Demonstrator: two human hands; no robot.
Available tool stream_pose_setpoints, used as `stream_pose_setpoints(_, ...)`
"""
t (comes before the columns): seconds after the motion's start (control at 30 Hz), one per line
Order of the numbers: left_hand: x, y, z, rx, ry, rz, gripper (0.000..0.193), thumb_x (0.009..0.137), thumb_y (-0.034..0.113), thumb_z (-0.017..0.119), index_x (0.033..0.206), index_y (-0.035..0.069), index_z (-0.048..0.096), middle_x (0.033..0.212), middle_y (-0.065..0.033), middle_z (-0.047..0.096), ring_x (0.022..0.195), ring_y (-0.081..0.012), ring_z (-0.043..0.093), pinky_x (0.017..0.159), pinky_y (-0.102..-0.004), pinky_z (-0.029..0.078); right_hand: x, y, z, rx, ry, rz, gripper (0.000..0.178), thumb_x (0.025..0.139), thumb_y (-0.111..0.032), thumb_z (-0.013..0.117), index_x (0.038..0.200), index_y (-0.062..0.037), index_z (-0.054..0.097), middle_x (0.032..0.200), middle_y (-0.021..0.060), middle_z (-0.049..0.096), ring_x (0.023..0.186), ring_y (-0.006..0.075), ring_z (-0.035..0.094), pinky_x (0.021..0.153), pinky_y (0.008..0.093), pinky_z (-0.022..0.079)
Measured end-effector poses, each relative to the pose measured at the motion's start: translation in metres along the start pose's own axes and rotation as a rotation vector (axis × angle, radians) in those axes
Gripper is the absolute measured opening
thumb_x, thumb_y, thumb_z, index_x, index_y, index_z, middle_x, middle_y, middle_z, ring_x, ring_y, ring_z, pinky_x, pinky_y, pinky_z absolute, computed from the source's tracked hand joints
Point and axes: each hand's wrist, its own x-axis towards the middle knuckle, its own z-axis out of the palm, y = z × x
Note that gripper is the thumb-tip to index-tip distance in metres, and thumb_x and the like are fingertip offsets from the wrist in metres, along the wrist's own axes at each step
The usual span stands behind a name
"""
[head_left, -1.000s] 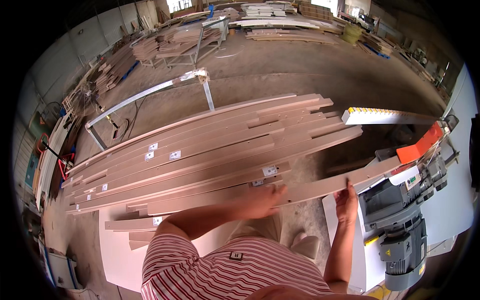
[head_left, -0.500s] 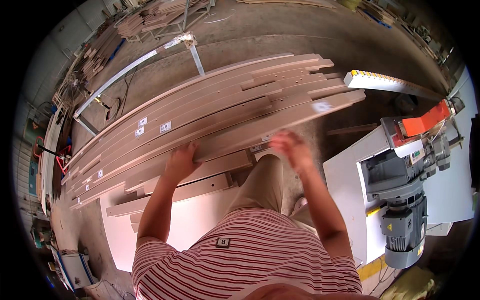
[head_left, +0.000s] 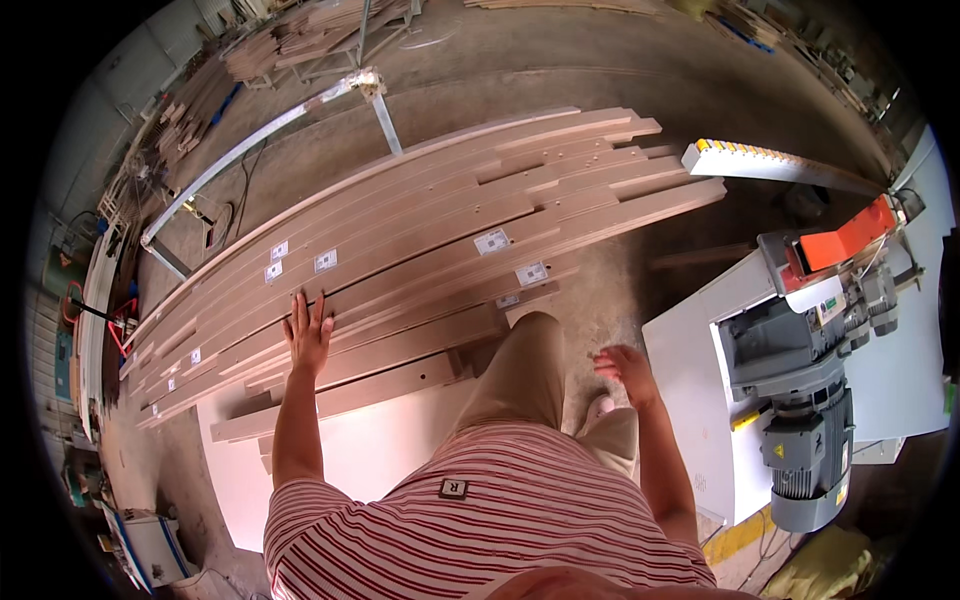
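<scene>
My left hand (head_left: 308,335) lies flat with fingers spread on a long brown wooden board (head_left: 400,275) in the wide layer of boards before me. Nothing is gripped in it. To the right of my knee, my right hand (head_left: 625,372) hangs in the air, apart from the boards, fingers loosely bent and apart, and it appears to hold nothing. White printed labels (head_left: 492,242) stick to several boards. A shorter board (head_left: 340,398) with a round hole lies nearest me, over a white panel (head_left: 385,425).
A grey motor (head_left: 808,455) on a white machine stands at the right, under an orange guard (head_left: 850,235). A white beam with yellow pieces (head_left: 780,165) juts out above it. Beyond the boards is a metal frame (head_left: 270,130). Wood stacks (head_left: 310,45) stand farther back.
My left hand has slid left and spread flat. My right hand has drawn back from the boards toward me. The label near the long board's right end is gone from view; another now shows farther left.
</scene>
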Motion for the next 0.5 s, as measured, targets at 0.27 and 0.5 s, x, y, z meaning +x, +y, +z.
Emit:
stream_pose_setpoints(0.27,0.052,0.038,0.005,0.018,-0.154,-0.131,0.068,0.098,0.061,0.023,0.154,0.024,0.015,0.161,-0.0108,0.009,0.148,-0.0298,0.007,0.114,-0.0604,0.007,0.013,0.134,-0.074,-0.367,0.237,-0.051,0.025,0.094,-0.025,0.055,0.101,-0.0023,0.063,0.089,0.0132,0.07,0.075,0.0222,0.069,0.066,0.0318,0.055)
stream_pose_setpoints(0.5,0.119,0.113,0.004,-0.058,-0.128,-0.041,0.077,0.096,0.065,0.022,0.154,0.015,0.015,0.161,-0.0105,0.009,0.148,-0.028,0.006,0.117,-0.0514,0.007,0.011,0.233,-0.097,-1.119,0.31,0.1,0.039,0.08,-0.034,0.057,0.109,-0.0092,0.067,0.109,0.0215,0.064,0.104,0.0383,0.06,0.092,0.046,0.047)
